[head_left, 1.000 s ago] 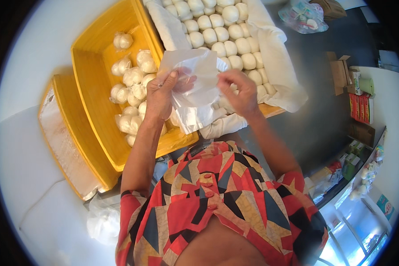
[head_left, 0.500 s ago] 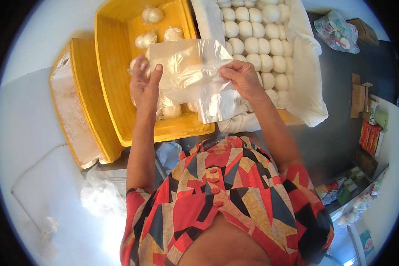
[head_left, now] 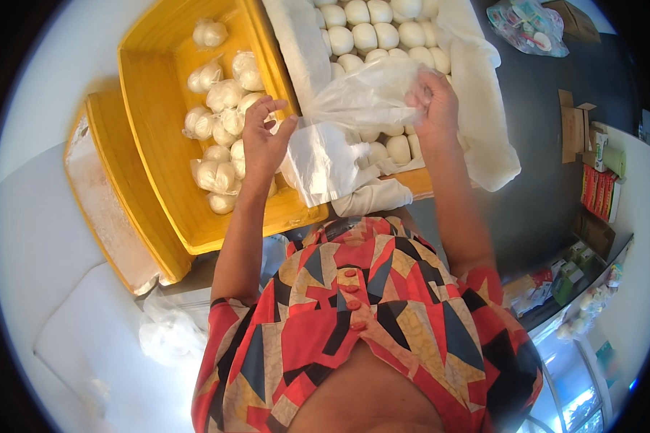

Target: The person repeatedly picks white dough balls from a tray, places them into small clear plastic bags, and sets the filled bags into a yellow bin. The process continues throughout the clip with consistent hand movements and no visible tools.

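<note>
A clear plastic bag (head_left: pixel 372 92) stretches sideways from my right hand (head_left: pixel 435 103), which is closed on its right end over the buns. My left hand (head_left: pixel 266 137) hovers above the right side of a yellow tub (head_left: pixel 148 137), thumb and fingers apart and nothing seen between them. Below the held bag, more flat plastic bags (head_left: pixel 318 164) lie between the tub and a cloth-lined tray (head_left: pixel 487 137). Round white buns (head_left: pixel 383 35) sit in rows in that tray. Inside the yellow tub, several bagged buns (head_left: pixel 215 175) are heaped in clear plastic.
Left of the tub leans another yellow container (head_left: pixel 115 180). A dark tabletop (head_left: pixel 534 151) extends to the right, with a plastic bag of small items (head_left: pixel 531 27) and an open cardboard box (head_left: pixel 574 126) on it. White plastic bags (head_left: pixel 170 328) hang at lower left.
The bag was spread flat between my hands; now it is gathered and drawn out to the right in my right hand. My left hand is apart from it. The view has shifted.
</note>
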`<state>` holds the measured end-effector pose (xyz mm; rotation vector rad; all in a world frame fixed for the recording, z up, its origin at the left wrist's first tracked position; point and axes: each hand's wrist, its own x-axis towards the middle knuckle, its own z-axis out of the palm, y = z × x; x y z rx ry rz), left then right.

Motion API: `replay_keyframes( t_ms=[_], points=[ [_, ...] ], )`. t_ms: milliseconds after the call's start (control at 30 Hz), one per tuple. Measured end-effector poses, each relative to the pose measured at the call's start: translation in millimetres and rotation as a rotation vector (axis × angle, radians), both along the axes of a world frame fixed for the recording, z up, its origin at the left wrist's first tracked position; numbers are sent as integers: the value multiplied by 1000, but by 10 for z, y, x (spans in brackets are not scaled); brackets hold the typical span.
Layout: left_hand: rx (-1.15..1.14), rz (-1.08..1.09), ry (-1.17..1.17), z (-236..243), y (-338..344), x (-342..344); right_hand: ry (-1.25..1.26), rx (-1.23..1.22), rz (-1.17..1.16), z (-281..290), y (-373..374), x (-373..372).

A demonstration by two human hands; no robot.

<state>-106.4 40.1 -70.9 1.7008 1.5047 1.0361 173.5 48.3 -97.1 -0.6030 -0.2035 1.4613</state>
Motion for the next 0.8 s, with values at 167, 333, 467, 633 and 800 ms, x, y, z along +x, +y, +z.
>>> replay_keyframes(
  t_ms=[167,333,467,633,800],
  points=[
    [350,-257,293,491,53,816,-788,124,60,435,-160,-679],
    [123,-108,190,-7,356,242,-827,-55,359,154,-53,-67],
    [95,-56,121,-49,292,223,-1568,78,70,-751,941,543],
    [-31,13,181,149,197,383,-2388,-233,-33,-863,2332,671],
    [-124,55,54,149,111,350,-2522,-476,90,-904,2593,568]
  ],
)
